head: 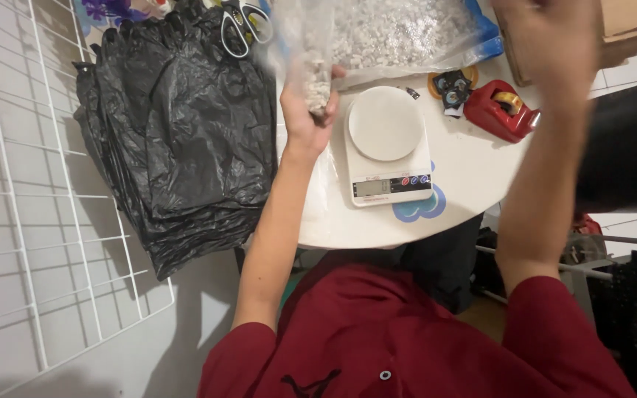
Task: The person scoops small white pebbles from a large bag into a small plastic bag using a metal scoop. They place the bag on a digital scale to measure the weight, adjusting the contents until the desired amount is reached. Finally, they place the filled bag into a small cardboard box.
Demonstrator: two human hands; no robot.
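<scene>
My left hand [305, 110] grips the bottom of a small clear plastic bag [310, 51] that holds pale gravel-like granules, held up just left of a white kitchen scale [388, 144] on the round white table [466, 184]. My right hand [551, 48] is raised high at the right, blurred; what it holds cannot be seen. Behind the scale lies a large clear bag of the same white granules [399, 29].
A thick stack of black plastic bags [178, 140] hangs over the table's left side. Scissors [245, 26] lie at the back. A red tape dispenser [501, 109] and a small dark object [451, 88] sit right of the scale. A white wire grid [31, 184] stands left.
</scene>
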